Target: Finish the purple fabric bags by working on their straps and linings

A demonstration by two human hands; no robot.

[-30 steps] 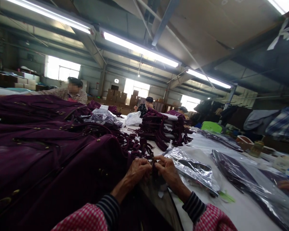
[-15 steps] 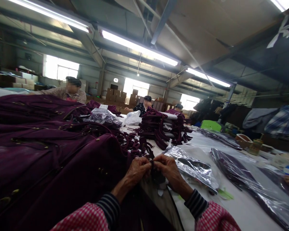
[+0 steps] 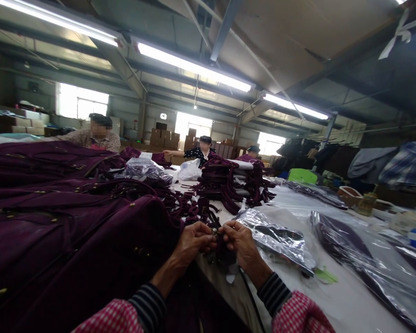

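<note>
My left hand [image 3: 193,241] and my right hand [image 3: 241,244] meet in front of me, fingers closed in a pinch. Between the fingertips is a dark purple strap [image 3: 208,209] with a small metal fitting [image 3: 215,232], too small to make out exactly. Dark material and a small white tag [image 3: 231,274] hang below the hands. Left of my left forearm lies a large purple bag [image 3: 125,245] with brass-coloured hardware. Beyond my hands, loose purple straps [image 3: 183,203] lie in a tangle.
A stack of purple bags [image 3: 225,178] stands farther back on the white table [image 3: 336,300]. Shiny plastic packaging [image 3: 280,236] and plastic-wrapped purple pieces [image 3: 353,249] lie to the right. Other people [image 3: 203,152] work across the table. A green object [image 3: 302,175] sits behind.
My hands have shifted slightly left in view, and the metal fitting shows more plainly between the fingertips. A person across the table has stretched an arm out to the left.
</note>
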